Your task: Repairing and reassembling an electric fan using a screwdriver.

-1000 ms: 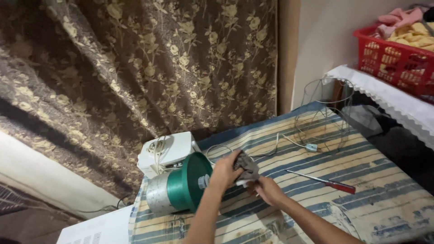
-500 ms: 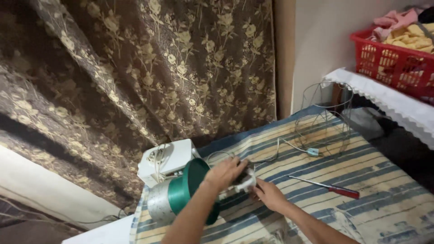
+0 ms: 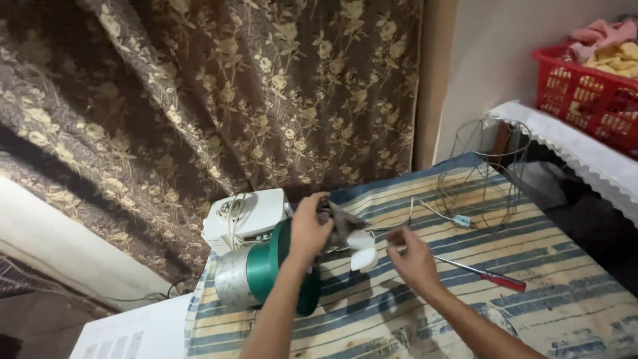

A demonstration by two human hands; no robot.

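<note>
Two bare forearms enter from the near edge of the scene, both uncovered from the elbow down, with no sleeve, watch, ring or glove visible on either. The left hand [image 3: 311,229] shows slim fingers and a narrow wrist; the right hand [image 3: 412,259], to its right, is of the same lean build, its fingertips slightly blurred. The forearms are slender, and nothing of the person's clothing reaches into view.

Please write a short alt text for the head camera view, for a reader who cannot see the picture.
A person's left hand rests on a green and silver fan motor lying on a striped cloth, while the right hand reaches toward a white blade. A red-handled screwdriver and a wire fan guard lie nearby, before a floral curtain.
</note>
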